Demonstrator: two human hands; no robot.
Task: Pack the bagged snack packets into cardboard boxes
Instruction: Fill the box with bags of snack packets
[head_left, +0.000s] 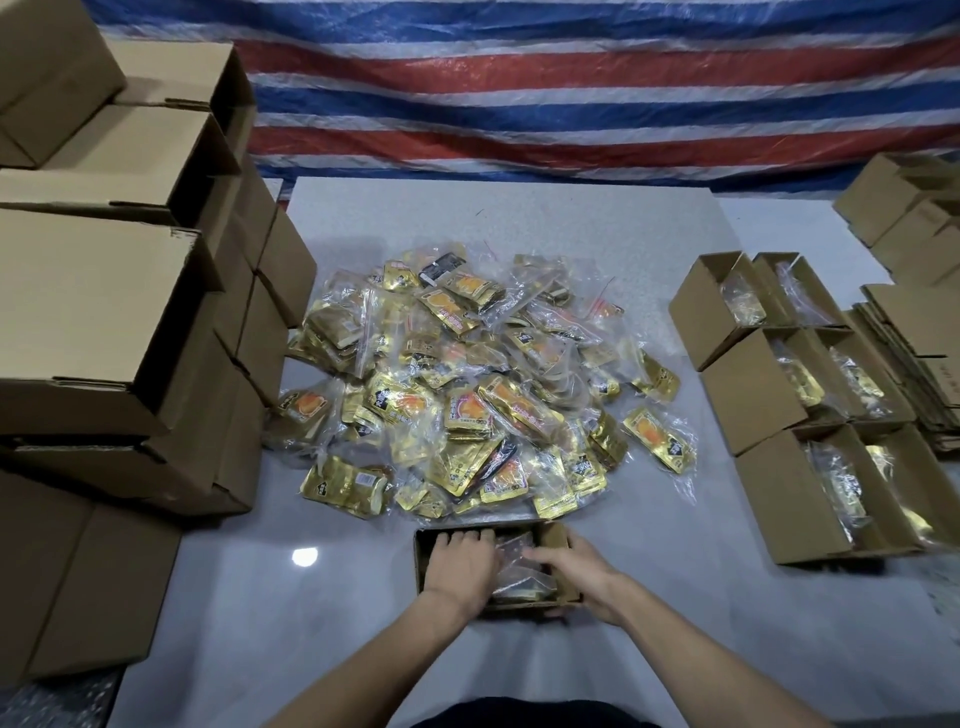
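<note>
A small open cardboard box (555, 535) sits on the white table in front of me. A clear bag of gold snack packets (524, 584) lies inside it. My left hand (460, 566) rests flat inside the box's left half, fingers together, pressing down beside the bag. My right hand (574, 569) lies over the bag at the box's right side, fingers pushing on it. Just beyond the box spreads a big pile of bagged gold snack packets (467, 384).
Stacks of closed cardboard boxes (104, 312) wall off the left side. Several open boxes holding bagged packets (795, 384) stand in rows at the right, with flattened cardboard (914, 364) behind them. A striped red, white and blue tarp (519, 78) hangs at the back.
</note>
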